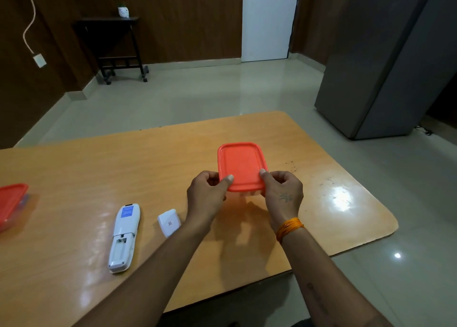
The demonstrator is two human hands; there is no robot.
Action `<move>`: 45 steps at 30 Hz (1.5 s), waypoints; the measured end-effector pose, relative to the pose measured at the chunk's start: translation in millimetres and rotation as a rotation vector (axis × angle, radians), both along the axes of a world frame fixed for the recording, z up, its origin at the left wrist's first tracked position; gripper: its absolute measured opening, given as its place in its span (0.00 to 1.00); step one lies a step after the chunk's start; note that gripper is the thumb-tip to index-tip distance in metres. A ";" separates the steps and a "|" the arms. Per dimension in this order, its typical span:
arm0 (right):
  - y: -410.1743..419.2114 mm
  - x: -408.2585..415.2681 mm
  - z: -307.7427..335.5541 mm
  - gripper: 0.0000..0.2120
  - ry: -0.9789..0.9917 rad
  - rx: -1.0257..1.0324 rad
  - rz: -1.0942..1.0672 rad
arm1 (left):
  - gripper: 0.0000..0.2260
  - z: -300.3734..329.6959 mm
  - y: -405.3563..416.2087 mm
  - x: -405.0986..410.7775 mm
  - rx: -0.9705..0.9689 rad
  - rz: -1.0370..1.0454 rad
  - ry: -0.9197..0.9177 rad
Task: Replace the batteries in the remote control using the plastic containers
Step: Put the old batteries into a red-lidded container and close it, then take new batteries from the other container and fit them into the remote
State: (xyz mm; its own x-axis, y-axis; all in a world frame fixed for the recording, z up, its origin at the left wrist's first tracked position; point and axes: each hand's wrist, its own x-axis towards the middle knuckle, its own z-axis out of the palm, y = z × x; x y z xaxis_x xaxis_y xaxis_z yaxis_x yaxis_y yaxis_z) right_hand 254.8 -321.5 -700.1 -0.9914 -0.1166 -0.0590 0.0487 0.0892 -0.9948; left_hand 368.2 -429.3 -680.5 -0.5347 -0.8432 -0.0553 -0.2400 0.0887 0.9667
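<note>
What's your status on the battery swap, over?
Left hand and right hand both grip the red-lidded container, lid on. Remote lies face down, battery bay open and empty, cover beside it. Nothing in the way.

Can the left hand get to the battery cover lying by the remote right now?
Probably not yet: the left hand grips the red-lidded container. Freed, the nearby battery cover lies unobstructed.
</note>
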 end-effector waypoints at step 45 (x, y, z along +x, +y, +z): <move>-58.1 -256.8 -10.6 0.19 0.199 -0.053 -0.121 | 0.28 -34.8 -86.0 -285.4 -0.177 -0.189 0.064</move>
